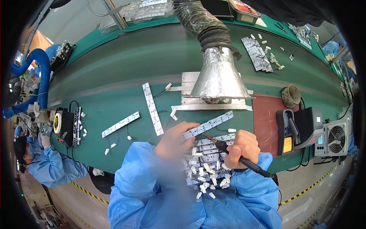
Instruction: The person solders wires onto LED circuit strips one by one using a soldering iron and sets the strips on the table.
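Clearly, the biggest thing here is the green work table [97, 112], which spreads around the person on three sides. Over its far part stands a silver fume hood [221, 76], joined above to a wrinkled dark hose [202, 23]. At the left edge, a co-worker in blue [49, 164] sits by the table. On the right side there is a reddish mat [264, 126], and on and beside it a black soldering stand [305, 126]; a grey box with a round fan [335, 139] stands just to the right of this stand. Directly before the person's body lies a pile of circuit strips [206, 157]. The right hand [244, 149] is closed in a fist around the soldering iron [249, 165], whose tip points up and to the left. The left hand [178, 139] is partly closed and has the left end of one pale circuit strip [211, 124], raised slantwise above the pile. The tip is close under this strip; whether it touches, one cannot say surely. Two more strips lie apart at the left. Smallest are the white connectors [209, 168], scattered on the lower part of the pile.
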`<state>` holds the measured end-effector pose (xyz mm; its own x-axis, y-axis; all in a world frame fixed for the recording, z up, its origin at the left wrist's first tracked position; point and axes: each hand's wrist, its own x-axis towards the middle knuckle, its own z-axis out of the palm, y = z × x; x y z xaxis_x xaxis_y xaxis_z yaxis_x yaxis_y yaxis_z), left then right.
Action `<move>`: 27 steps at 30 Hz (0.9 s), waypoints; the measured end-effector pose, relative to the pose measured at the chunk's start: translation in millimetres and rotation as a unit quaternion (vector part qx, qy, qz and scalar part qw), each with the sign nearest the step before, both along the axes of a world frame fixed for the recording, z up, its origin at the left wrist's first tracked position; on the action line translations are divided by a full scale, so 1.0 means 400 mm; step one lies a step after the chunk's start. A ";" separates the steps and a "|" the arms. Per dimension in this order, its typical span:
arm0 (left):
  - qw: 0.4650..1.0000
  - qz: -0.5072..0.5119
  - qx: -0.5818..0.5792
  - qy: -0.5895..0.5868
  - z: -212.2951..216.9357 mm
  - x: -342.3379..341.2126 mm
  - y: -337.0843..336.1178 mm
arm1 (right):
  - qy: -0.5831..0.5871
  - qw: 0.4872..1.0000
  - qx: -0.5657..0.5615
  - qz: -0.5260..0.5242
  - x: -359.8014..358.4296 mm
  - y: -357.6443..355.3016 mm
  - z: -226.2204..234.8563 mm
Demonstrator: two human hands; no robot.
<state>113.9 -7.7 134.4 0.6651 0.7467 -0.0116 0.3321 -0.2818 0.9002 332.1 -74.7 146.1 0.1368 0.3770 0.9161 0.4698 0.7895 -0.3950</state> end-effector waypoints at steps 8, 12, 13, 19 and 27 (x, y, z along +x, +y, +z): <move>1.000 0.021 0.016 -0.008 0.011 0.013 -0.015 | -0.027 0.998 -0.021 0.046 0.003 -0.004 0.002; 0.999 0.015 0.040 -0.020 -0.001 0.012 -0.012 | -0.036 0.997 -0.036 0.055 0.008 -0.006 -0.001; 0.999 0.015 0.040 -0.020 -0.008 0.010 -0.013 | -0.036 0.997 -0.036 0.055 0.009 -0.005 -0.002; 0.998 0.038 0.039 -0.006 -0.002 0.015 -0.025 | -0.043 0.996 -0.037 0.063 0.009 -0.002 -0.004; 0.999 0.022 0.040 -0.007 0.018 0.018 -0.016 | -0.044 0.997 -0.041 0.055 0.009 0.000 -0.006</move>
